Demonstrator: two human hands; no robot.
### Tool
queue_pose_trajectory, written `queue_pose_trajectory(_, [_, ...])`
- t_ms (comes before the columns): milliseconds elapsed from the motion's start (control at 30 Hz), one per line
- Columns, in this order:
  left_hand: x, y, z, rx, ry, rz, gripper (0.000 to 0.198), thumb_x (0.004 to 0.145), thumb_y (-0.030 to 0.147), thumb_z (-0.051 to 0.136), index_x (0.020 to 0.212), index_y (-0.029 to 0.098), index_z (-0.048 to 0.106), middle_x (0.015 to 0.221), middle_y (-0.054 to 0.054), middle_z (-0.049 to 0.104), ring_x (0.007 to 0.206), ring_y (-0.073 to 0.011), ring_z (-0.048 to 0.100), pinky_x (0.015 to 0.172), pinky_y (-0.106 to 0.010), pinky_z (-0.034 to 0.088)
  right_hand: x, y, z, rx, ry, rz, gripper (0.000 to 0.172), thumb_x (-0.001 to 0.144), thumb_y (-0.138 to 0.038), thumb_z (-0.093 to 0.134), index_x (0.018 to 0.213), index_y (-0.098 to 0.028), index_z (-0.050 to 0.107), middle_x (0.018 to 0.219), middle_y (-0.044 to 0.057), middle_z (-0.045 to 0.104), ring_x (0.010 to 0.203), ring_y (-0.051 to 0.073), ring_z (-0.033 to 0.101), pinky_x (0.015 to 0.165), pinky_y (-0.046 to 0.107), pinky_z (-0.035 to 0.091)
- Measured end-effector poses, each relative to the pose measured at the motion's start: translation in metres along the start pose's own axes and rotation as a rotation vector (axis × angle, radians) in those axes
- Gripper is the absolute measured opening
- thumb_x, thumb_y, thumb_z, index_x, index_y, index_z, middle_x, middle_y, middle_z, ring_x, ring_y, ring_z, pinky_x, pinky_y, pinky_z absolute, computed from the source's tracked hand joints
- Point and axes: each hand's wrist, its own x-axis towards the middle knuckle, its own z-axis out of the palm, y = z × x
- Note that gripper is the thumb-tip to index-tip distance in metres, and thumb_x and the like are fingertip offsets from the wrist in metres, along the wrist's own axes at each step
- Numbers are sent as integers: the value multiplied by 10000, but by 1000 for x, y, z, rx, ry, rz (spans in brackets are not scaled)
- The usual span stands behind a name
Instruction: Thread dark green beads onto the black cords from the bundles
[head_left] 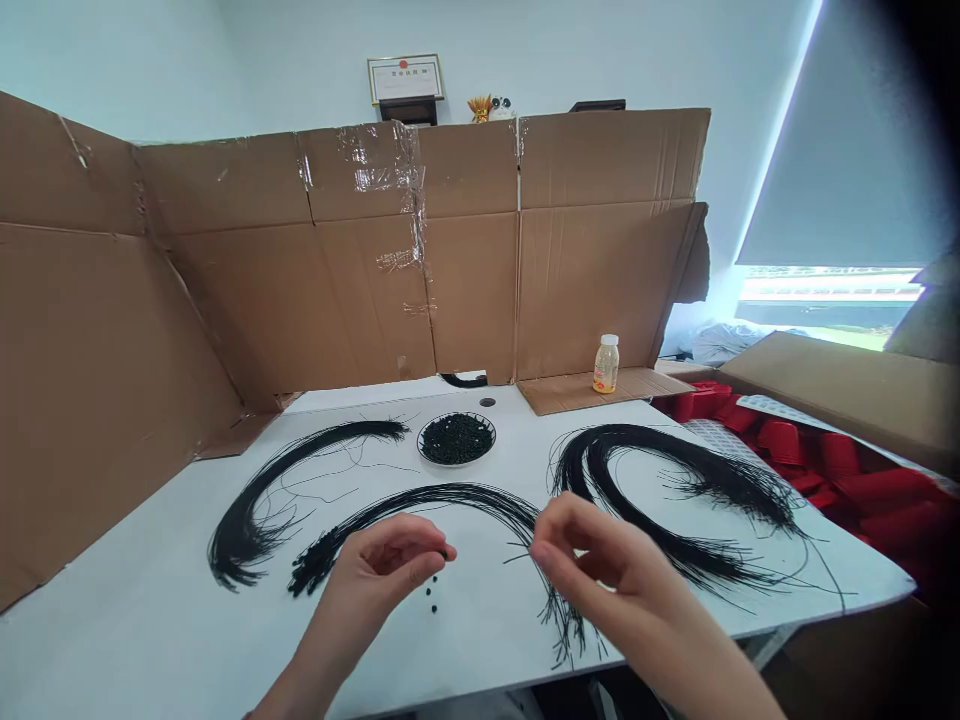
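My left hand (386,565) pinches a small black bead (445,554) between thumb and fingertips. Just below it, a few loose black beads (433,608) lie on the white table. My right hand (611,565) is closed in a pinch above the right part of the middle bundle of black cords (457,492); anything between those fingertips is too small to make out. That bundle arches behind both hands, and its left end (311,565) is thick with bead-like tips. Beyond it stands a round dish (420,450) heaped with black beads (457,437).
Another black cord bundle (262,490) curves at the left, and a larger looped bundle (600,460) lies at the right. Cardboard walls (472,290) enclose the back and left. A small bottle (606,364) stands back right, near a box of red items (840,470).
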Motion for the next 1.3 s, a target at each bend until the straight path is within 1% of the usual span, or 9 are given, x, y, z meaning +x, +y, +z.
queue_pose_trajectory(100, [-6,13,20,-182,79,35,337,695,525,886,710,209,770,716,-41,752,704,-189,653,674,-290,538,6,1,23,192,-22,64,353,955,-514,644,810,-196,589,695,-55,471,519,80,377,443,186,339])
queue_pose_trajectory(167, [-8,17,31,-272,112,43,406,641,592,901,684,209,773,660,-33,728,656,-177,624,661,-294,531,6,2,30,266,7,70,393,923,-566,672,813,-193,617,702,-43,518,540,95,467,473,196,439])
queue_pose_trajectory(233, [-9,20,39,-328,131,26,437,608,624,907,682,212,782,638,-29,717,637,-171,612,629,-284,523,5,3,35,297,43,40,399,908,-571,695,801,-190,644,741,-11,586,626,130,575,562,233,537])
queue_pose_trajectory(367, [-10,26,48,-491,123,8,367,605,550,943,678,217,807,623,-15,715,615,-147,623,615,-251,542,2,3,41,363,100,-20,318,905,-484,729,785,-197,667,844,42,686,785,188,691,700,287,623])
queue_pose_trajectory(500, [-12,31,54,-642,109,-28,258,613,432,973,706,239,829,657,-1,763,591,-114,664,640,-210,584,-1,2,48,331,215,-141,200,905,-333,731,762,-209,670,835,36,730,765,176,714,748,283,638])
queue_pose_trajectory(667, [-15,33,57,-617,160,-35,276,580,440,982,715,253,831,668,3,779,608,-133,700,658,-217,617,-5,1,53,223,306,-273,136,896,-215,689,765,-229,660,842,26,758,781,178,735,731,284,644])
queue_pose_trajectory(800, [-18,31,57,-526,245,14,277,575,416,983,739,255,829,745,-5,805,641,-154,711,676,-247,632,-5,1,54,220,311,-251,137,884,-203,695,756,-230,653,838,24,760,786,173,738,729,270,645])
queue_pose_trajectory(1000, [-27,38,64,-487,367,66,224,590,355,986,733,275,833,780,10,821,729,-153,740,708,-189,616,-4,3,56,247,351,-215,151,882,-239,703,742,-221,650,858,50,787,756,177,749,706,274,656])
queue_pose_trajectory(1300, [-30,50,74,-493,392,172,213,593,363,990,709,261,842,713,9,802,676,-129,742,669,-148,611,-6,3,56,194,355,-289,158,845,-107,679,749,-229,648,892,7,801,809,153,776,741,215,655])
